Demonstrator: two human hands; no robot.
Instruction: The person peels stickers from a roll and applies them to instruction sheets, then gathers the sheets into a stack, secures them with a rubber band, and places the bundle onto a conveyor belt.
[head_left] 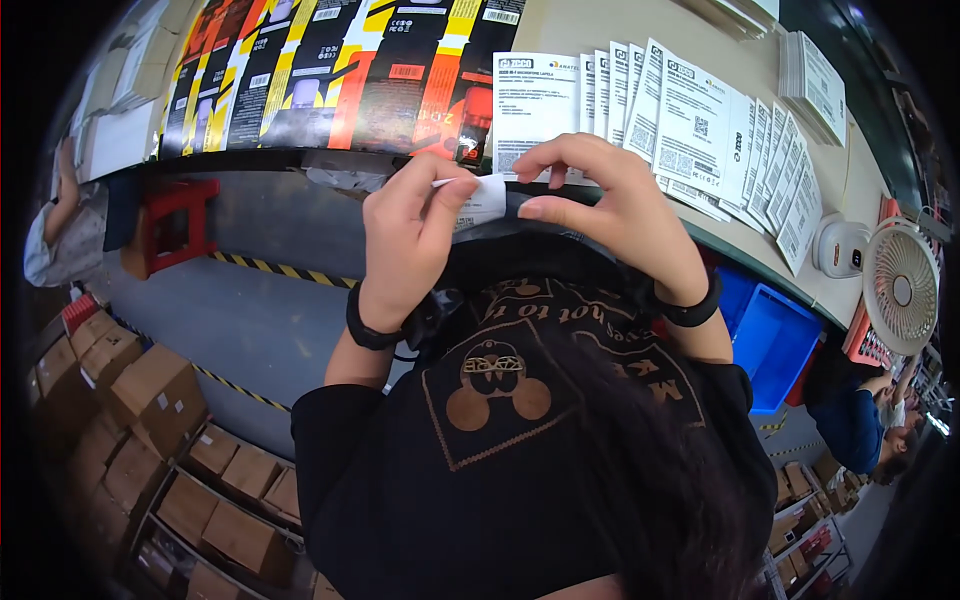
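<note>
Between the thumb and fingers of my left hand [408, 225] is a small white paper slip [484, 203] with fine print, held just off the table's near edge. To its right, my right hand [605, 195] has its thumb and fingers apart with nothing between them. Its fingertips are close to the slip's right end. Beyond my hands, white printed leaflets [697, 125] lie fanned out in overlapping rows on the table. One leaflet [536, 105] lies at the left end of the row, beside flat, glossy black, yellow and orange printed packaging sheets [335, 75].
A stack of white leaflets [812, 85] sits at the far right of the tabletop [600, 25]. Near the right edge are a round fan [900, 288] and a small white device [840, 248]. Below hangs a blue bin [770, 345]. A red stool [180, 225] and cartons [155, 395] stand left; other people are at both sides.
</note>
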